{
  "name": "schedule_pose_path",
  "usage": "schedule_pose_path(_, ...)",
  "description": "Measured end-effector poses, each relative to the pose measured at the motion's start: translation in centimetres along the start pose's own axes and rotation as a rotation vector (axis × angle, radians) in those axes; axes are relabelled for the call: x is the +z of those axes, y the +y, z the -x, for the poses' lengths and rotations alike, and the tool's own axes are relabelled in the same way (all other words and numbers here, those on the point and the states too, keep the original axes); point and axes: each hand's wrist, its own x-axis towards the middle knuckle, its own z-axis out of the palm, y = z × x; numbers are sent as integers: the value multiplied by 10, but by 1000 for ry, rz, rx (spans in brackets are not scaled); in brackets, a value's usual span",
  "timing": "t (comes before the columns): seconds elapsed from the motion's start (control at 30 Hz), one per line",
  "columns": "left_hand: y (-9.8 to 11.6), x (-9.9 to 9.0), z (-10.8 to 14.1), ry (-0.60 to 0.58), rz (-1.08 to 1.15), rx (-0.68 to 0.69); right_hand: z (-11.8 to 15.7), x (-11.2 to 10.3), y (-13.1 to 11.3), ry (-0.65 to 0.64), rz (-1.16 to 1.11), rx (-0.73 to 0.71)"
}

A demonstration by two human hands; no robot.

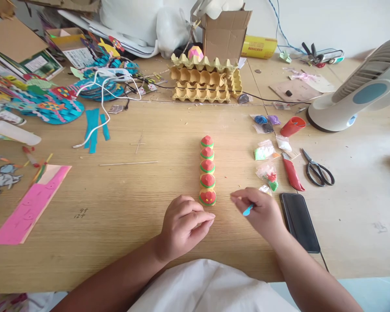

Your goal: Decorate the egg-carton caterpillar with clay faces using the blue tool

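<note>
A caterpillar-like strip of egg-carton bumps (207,167), coloured red, green and yellow, lies lengthwise on the wooden table (117,260). Two small yellow dots mark its nearest bump. Just below that end is my left hand (185,223), its thumb and index finger pressed together; whatever they pinch is too small to name. To the right of the strip, my right hand (260,212) is closed around a small blue tool (248,209), whose rounded end sticks out below the fingers. Neither hand visibly touches the strip.
Right of my right hand lie a black phone (300,222), scissors (318,170), a red cutter (292,172), a red cup (293,126) and clay bags (264,150). A fan (360,86) stands behind. Egg cartons (201,91) are at the back, pink paper (29,208) at left.
</note>
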Motion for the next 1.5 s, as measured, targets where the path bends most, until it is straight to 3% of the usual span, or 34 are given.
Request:
schedule_pose_path(0.1, 0, 0, 1, 6, 7, 3, -14, -18, 14, 143, 311, 81)
schedule_pose_path(0.33, 1, -1, -2, 17, -9, 1, -28, -21, 33, -11, 584, 182)
schedule_pose_path(1.13, 0, -1, -1, 15, 20, 3, -31, -9, 32, -139, 666, 178)
schedule_pose_path(1.23, 0, -1, -1, 16, 20, 5, -33, -11, 34, -94, 543, 208)
schedule_pose_path(1.3, -1, -1, -1, 14, 22, 6, -32, -13, 33, -81, 315, 238)
schedule_pose_path(1.43, -1, -1, -1, 12, 21, 4, -24, -10, 25, -168, -440, 364)
schedule_pose_path(1.5, -1, -1, -1, 12, 17, 0, -16, -3, 18, -280, -794, 468)
